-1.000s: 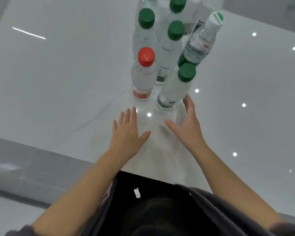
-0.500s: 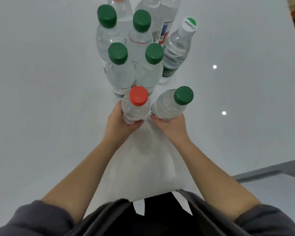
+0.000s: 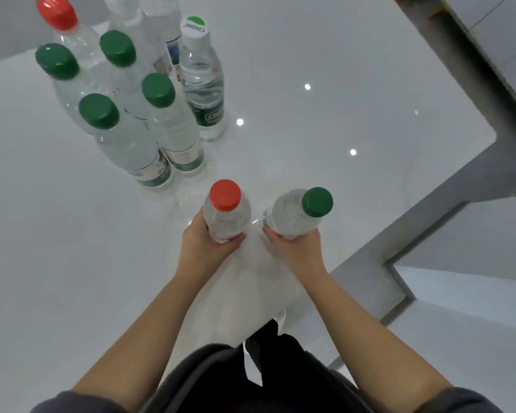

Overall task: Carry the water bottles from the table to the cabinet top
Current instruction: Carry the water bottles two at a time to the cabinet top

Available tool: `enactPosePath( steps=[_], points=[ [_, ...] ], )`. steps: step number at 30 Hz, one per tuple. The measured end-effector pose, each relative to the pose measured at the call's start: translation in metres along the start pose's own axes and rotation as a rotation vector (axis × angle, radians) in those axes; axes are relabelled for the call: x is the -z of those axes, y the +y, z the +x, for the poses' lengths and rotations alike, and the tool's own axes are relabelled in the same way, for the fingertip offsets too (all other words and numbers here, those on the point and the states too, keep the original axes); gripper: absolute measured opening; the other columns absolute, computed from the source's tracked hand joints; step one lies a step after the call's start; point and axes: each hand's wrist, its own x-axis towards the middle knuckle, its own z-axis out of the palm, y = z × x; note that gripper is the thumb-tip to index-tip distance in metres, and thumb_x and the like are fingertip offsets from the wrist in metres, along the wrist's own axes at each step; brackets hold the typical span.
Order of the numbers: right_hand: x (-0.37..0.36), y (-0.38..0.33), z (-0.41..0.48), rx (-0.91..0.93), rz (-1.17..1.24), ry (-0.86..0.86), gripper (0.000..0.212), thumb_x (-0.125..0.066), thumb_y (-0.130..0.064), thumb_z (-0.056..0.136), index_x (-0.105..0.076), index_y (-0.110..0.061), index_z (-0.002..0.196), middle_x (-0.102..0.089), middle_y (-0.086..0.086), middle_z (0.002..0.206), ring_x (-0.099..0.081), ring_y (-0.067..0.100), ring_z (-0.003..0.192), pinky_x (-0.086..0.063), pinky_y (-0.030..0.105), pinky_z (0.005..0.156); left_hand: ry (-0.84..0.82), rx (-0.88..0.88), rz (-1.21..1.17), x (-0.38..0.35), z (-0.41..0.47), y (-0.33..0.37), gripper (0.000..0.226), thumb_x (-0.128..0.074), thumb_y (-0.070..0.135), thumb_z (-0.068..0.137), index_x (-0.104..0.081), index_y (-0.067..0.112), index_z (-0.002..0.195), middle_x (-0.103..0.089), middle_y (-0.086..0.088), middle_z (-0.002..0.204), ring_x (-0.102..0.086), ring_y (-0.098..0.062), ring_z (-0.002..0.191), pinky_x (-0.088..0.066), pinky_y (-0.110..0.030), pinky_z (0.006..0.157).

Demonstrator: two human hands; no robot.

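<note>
Both held bottles have drawn back from the cluster they stood against half a second ago, so that a stretch of bare white table [image 3: 355,70] now lies between them and the standing bottles [image 3: 125,144]. The left hand [image 3: 203,248] grips the red-capped bottle [image 3: 227,217], thumb curled round the near side of the body and fingers wrapped out of sight behind it. The right hand [image 3: 300,248] grips the green-capped bottle [image 3: 294,213] the same way, low on the body. The red-capped one is held nearly upright, its cap facing the camera, while the green-capped one tilts to the right. The two bottles are side by side, close but not touching, above the near part of the table not far from its right edge; their bases are hidden by the hands, so whether they are clear of the surface cannot be told. Both forearms are bare and reach forward, converging toward the middle, with dark sleeves [image 3: 72,402] pushed up near the elbows. Among the bottles left standing at upper left, most have green caps, one at the back has a red cap, and a white-capped bottle [image 3: 201,81] stands at the right of the group.
</note>
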Motion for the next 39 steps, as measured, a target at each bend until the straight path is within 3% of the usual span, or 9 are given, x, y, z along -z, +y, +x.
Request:
enactPosePath(
  steps=[4,6,9,14,19,23,27,32,39],
  points=[
    [0.034,0.023,-0.031,-0.031,0.09,0.072,0.052,-0.082,-0.039,0.068,-0.064,-0.015,0.11,-0.071,-0.004,0.099,-0.067,0.006,0.092,-0.052,0.017,0.077,-0.083,-0.052,-0.019,-0.022,-0.025,0.005,0.041,-0.087,0.032,0.067,-0.064,0.014,0.096,-0.069,0.008,0.086,-0.065,-0.002,0.08,-0.047,-0.009,0.064],
    [0.055,0.031,-0.048,-0.031,0.155,0.103,0.037,-0.083,-0.02,0.074,-0.065,-0.013,0.105,-0.072,-0.003,0.095,-0.068,0.006,0.089,-0.053,0.016,0.075,-0.124,-0.099,-0.032,-0.033,-0.04,0.013,0.038,-0.087,0.028,0.068,-0.064,0.013,0.094,-0.069,0.005,0.085,-0.065,-0.001,0.078,-0.047,-0.008,0.063],
    [0.088,0.043,-0.075,0.008,0.194,0.143,0.025,-0.081,-0.01,0.076,-0.067,-0.009,0.097,-0.072,0.0,0.087,-0.069,0.009,0.083,-0.053,0.018,0.073,-0.199,-0.17,-0.062,-0.052,-0.065,0.03,0.041,-0.086,0.024,0.068,-0.065,0.011,0.1,-0.072,0.004,0.09,-0.066,-0.001,0.083,-0.05,-0.01,0.068],
    [0.143,0.072,-0.129,-0.013,0.293,0.328,0.044,-0.083,-0.014,0.074,-0.062,-0.009,0.111,-0.072,0.002,0.1,-0.07,0.01,0.091,-0.055,0.023,0.078,-0.358,-0.264,-0.113,-0.098,-0.116,0.066,0.042,-0.087,0.022,0.068,-0.066,0.014,0.104,-0.073,0.007,0.093,-0.068,0.001,0.086,-0.049,-0.009,0.068],
    [0.208,0.089,-0.182,-0.053,0.378,0.574,0.056,-0.084,-0.013,0.074,-0.054,-0.017,0.122,-0.068,-0.009,0.108,-0.064,-0.008,0.091,-0.049,0.007,0.074,-0.543,-0.365,-0.123,-0.149,-0.167,0.103,0.046,-0.087,0.02,0.067,-0.065,0.019,0.108,-0.072,0.012,0.096,-0.067,0.005,0.088,-0.05,-0.009,0.071],
    [0.26,0.085,-0.214,-0.026,0.457,0.791,0.056,-0.083,-0.01,0.074,-0.053,-0.021,0.12,-0.066,-0.013,0.106,-0.063,-0.011,0.089,-0.048,0.005,0.071,-0.668,-0.481,-0.104,-0.181,-0.194,0.152,0.049,-0.088,0.021,0.067,-0.061,0.026,0.107,-0.071,0.016,0.093,-0.067,0.006,0.085,-0.051,-0.01,0.071],
    [0.302,0.069,-0.238,0.044,0.501,0.962,0.05,-0.083,-0.014,0.073,-0.053,-0.038,0.105,-0.066,-0.016,0.103,-0.065,-0.004,0.092,-0.051,0.016,0.078,-0.769,-0.59,-0.126,-0.202,-0.207,0.212,0.057,-0.089,0.026,0.064,-0.058,0.023,0.112,-0.072,0.012,0.099,-0.069,0.0,0.089,-0.054,-0.021,0.079],
    [0.347,0.041,-0.265,0.181,0.524,1.07,0.049,-0.082,-0.011,0.075,-0.054,-0.038,0.104,-0.067,-0.02,0.099,-0.065,-0.007,0.089,-0.053,0.013,0.075,-0.871,-0.712,-0.225,-0.212,-0.231,0.284,0.056,-0.087,0.021,0.067,-0.057,0.026,0.115,-0.069,0.01,0.106,-0.067,-0.006,0.097,-0.054,-0.027,0.085],
    [0.413,-0.016,-0.289,0.365,0.51,1.114,0.047,-0.079,-0.01,0.078,-0.055,-0.034,0.11,-0.069,-0.019,0.098,-0.065,-0.008,0.085,-0.052,0.011,0.066,-0.921,-0.847,-0.406,-0.196,-0.262,0.383,0.051,-0.084,0.01,0.071,-0.057,0.033,0.109,-0.071,0.011,0.103,-0.068,-0.006,0.093,-0.053,-0.021,0.078]
  ],
)
